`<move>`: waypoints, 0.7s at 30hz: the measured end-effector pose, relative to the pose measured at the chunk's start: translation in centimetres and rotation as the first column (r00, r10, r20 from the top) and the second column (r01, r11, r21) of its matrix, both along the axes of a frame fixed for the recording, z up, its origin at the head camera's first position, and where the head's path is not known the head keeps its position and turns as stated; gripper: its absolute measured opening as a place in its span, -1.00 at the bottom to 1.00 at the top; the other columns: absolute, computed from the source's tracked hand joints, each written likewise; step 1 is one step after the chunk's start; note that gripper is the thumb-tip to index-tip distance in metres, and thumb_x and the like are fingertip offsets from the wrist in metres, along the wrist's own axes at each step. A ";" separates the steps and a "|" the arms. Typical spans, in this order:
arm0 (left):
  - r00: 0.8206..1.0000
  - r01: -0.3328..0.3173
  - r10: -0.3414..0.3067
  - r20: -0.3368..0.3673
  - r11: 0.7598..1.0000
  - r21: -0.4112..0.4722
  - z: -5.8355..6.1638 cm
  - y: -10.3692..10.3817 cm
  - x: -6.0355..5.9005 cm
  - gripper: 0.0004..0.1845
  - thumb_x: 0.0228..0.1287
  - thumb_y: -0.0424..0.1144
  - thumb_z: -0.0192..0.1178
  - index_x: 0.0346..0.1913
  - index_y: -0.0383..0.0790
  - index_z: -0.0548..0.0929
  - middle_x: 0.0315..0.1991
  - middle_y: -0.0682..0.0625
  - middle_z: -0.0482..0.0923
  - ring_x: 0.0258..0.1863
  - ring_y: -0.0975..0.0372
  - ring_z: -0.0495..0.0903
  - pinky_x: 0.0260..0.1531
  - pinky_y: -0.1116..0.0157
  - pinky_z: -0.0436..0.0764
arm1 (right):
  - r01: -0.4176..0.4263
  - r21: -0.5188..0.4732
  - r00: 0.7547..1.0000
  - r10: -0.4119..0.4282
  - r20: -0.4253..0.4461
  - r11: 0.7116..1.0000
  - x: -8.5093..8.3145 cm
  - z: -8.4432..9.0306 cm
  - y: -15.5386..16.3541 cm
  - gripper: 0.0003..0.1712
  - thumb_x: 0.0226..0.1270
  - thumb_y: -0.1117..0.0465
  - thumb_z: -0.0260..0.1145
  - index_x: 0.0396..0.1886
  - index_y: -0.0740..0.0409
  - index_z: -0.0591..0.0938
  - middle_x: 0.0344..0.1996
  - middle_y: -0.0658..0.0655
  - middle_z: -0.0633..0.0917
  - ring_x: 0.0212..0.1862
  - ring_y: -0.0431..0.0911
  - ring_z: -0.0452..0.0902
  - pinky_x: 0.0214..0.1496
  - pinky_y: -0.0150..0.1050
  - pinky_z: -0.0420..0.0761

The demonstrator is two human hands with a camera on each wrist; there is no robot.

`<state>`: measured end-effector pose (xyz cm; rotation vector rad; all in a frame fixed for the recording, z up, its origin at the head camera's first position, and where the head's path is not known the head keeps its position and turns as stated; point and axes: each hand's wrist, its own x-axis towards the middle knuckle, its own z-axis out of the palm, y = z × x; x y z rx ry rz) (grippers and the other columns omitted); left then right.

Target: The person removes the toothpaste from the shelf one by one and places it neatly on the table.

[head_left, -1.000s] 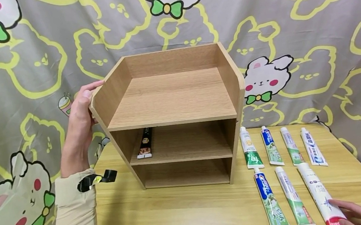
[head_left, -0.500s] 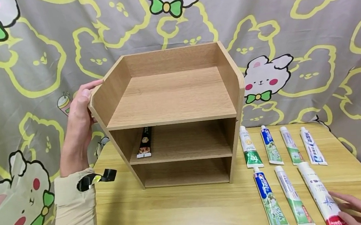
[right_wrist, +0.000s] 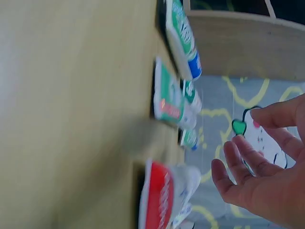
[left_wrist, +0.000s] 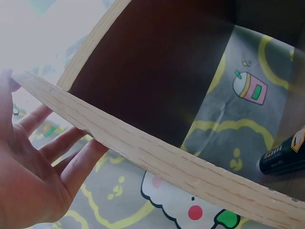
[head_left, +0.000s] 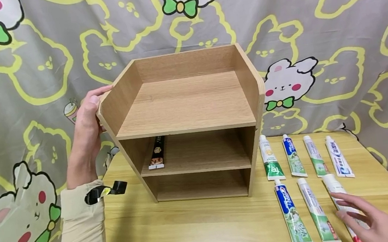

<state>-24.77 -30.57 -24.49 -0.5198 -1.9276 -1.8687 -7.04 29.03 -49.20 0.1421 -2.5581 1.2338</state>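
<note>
A wooden three-tier shelf (head_left: 185, 106) stands on the table. My left hand (head_left: 87, 114) holds its left side panel (left_wrist: 157, 157) near the top, thumb on the rim and straight fingers (left_wrist: 71, 157) against the outer face. A black tube (head_left: 157, 153) lies on the middle tier, also visible in the left wrist view (left_wrist: 283, 157). My right hand (head_left: 365, 217) hovers with spread fingers over a white-and-red toothpaste tube (head_left: 332, 184) at the lower right and holds nothing. The right wrist view shows that hand (right_wrist: 257, 176) above the red-ended tube (right_wrist: 162, 200).
Several toothpaste tubes lie in two rows right of the shelf, among them a green one (head_left: 271, 162) and a blue-green one (head_left: 293, 217). The wooden table (head_left: 193, 234) ends close to the right of the tubes. A cartoon-print curtain (head_left: 330, 19) hangs behind.
My right hand has moved up from the bottom edge along the white-and-red tube, and its fingers now cover the tube's middle. The left hand and the shelf have stayed put.
</note>
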 end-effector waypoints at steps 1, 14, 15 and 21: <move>1.000 -0.002 0.002 -0.003 1.000 0.001 0.0 0.0 0.0 -0.46 0.42 0.09 0.05 0.33 -0.09 0.60 0.18 -0.19 0.44 -0.07 -0.01 0.48 -0.35 0.22 0.55 | -0.018 0.001 1.000 0.018 -0.012 1.000 -0.1 0.3 -0.3 -0.50 0.34 0.46 0.39 0.27 0.25 0.60 0.10 -0.48 0.56 0.04 -0.62 0.47 -0.18 -0.60 0.57; 1.000 -0.008 0.008 0.004 1.000 -0.014 0.2 0.0 0.0 -0.48 0.42 0.05 0.01 0.31 -0.09 0.61 0.15 -0.19 0.46 -0.09 0.00 0.50 -0.37 0.24 0.58 | -0.165 -0.053 0.986 0.164 -0.033 0.985 -1.6 2.9 -6.1 -0.47 0.36 0.46 0.37 0.30 0.16 0.58 0.18 -0.14 0.63 0.10 -0.44 0.53 -0.05 -0.51 0.60; 1.000 -0.007 0.007 0.004 1.000 -0.013 0.3 0.0 -0.1 -0.48 0.43 0.05 0.01 0.31 -0.09 0.61 0.15 -0.19 0.46 -0.09 0.00 0.50 -0.37 0.24 0.58 | -0.172 -0.057 0.985 0.170 -0.035 0.983 -1.7 3.0 -6.5 -0.46 0.36 0.46 0.37 0.31 0.15 0.57 0.18 -0.12 0.63 0.09 -0.43 0.55 -0.05 -0.50 0.61; 1.000 -0.007 0.007 0.016 1.000 -0.015 0.3 0.0 0.0 -0.49 0.44 0.04 0.01 0.31 -0.09 0.60 0.15 -0.19 0.49 -0.09 0.00 0.54 -0.36 0.25 0.61 | -0.190 -0.095 0.982 0.189 -0.020 0.977 -2.5 4.0 -8.9 -0.47 0.36 0.41 0.39 0.30 0.04 0.59 0.17 -0.05 0.63 0.07 -0.35 0.59 -0.04 -0.41 0.65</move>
